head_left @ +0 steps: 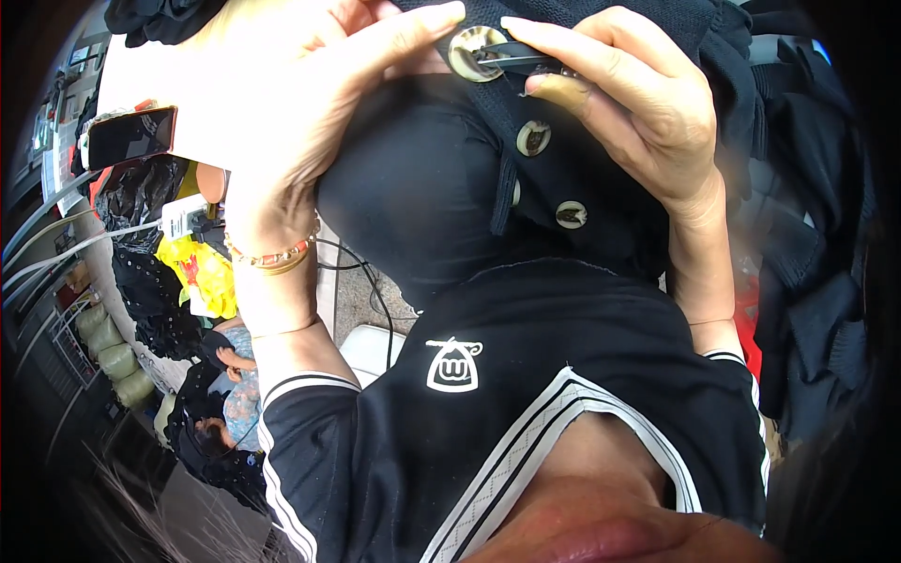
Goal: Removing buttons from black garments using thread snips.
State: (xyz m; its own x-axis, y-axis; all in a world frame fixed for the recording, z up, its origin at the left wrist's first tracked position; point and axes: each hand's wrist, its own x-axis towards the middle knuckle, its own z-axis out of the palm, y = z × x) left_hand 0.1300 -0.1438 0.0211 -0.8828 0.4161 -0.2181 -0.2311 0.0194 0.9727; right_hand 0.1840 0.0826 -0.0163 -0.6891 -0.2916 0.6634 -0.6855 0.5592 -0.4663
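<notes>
A dark knit garment (601,28) lies across my lap, with large cream-and-brown buttons along its edge. My left hand (375,42) grips the garment's edge beside the top button (477,53), thumb above and fingers partly behind the cloth. In my right hand (638,103) is a pair of small dark thread snips (516,58), pinched between thumb and fingers. Their narrow tips touch the middle of that button. A tan wrap covers part of the right thumb. Nearer me, a second button (533,138) and a third button (572,215) sit on the garment.
On the left a phone (131,138) rests at the bright white work surface's edge. Below it are a white power socket (184,218) with cables and a yellow plastic bag (202,272). Another person (239,394) is at the lower left. Dark garments (817,235) hang at right.
</notes>
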